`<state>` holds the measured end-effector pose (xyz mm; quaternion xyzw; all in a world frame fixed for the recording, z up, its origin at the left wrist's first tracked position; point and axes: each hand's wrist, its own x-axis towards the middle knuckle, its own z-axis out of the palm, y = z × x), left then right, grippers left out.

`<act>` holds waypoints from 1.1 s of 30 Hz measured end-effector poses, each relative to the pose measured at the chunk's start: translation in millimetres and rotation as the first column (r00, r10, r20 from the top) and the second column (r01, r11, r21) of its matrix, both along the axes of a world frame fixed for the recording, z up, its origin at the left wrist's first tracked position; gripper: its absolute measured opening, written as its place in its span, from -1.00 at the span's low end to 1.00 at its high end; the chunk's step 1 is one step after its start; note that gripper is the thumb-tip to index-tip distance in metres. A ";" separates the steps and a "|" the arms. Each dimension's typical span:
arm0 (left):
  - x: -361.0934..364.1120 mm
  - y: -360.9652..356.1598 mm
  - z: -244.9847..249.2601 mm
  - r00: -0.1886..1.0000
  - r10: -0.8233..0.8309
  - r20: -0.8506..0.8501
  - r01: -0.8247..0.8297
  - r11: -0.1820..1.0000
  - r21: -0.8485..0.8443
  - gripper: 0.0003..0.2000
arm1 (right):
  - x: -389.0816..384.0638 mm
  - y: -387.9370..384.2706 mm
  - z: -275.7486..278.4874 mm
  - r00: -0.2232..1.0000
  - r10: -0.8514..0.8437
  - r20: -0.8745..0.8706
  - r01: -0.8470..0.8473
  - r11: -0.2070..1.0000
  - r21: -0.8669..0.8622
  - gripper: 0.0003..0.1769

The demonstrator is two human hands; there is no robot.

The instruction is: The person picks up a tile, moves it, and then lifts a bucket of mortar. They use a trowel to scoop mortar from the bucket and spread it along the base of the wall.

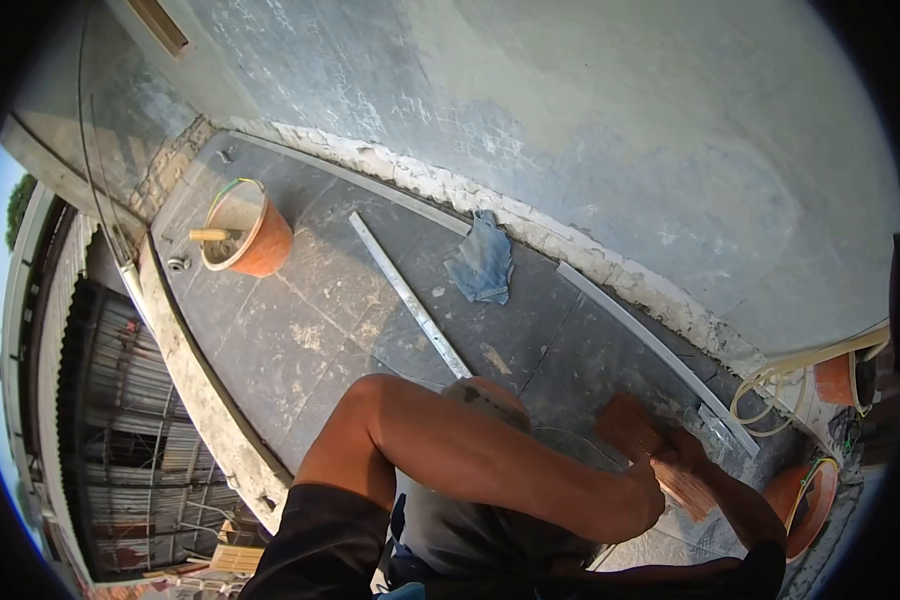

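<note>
My right hand (678,452) is wrapped round the middle of a flat reddish-brown block (686,488), which shows on both sides of the fingers. My left hand (634,500) is closed close beside it, at the block's near edge; whatever it grips is hidden. Both hands are low over the dark tiled floor, right of my bent legs. A long metal straightedge (407,294) lies on the tiles ahead of me. Beyond it, near the wall, is a crumpled blue cloth (482,260).
An orange bucket (266,240) with a wooden-handled tool stands at the upper left. A metal strip (650,345) runs along the plastered wall (610,120). Another orange bucket (818,510) and a coiled pale hose (770,385) are at the right. A low ledge (195,380) borders the floor's left side.
</note>
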<state>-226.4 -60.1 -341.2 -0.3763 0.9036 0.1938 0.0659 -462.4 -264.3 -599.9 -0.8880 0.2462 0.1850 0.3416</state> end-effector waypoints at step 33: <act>14.9 -14.1 3.5 0.995 -0.092 -0.040 0.091 0.996 -0.018 -0.76 | 69.9 33.5 84.9 0.884 0.192 0.425 -0.079 0.960 -0.269 -0.58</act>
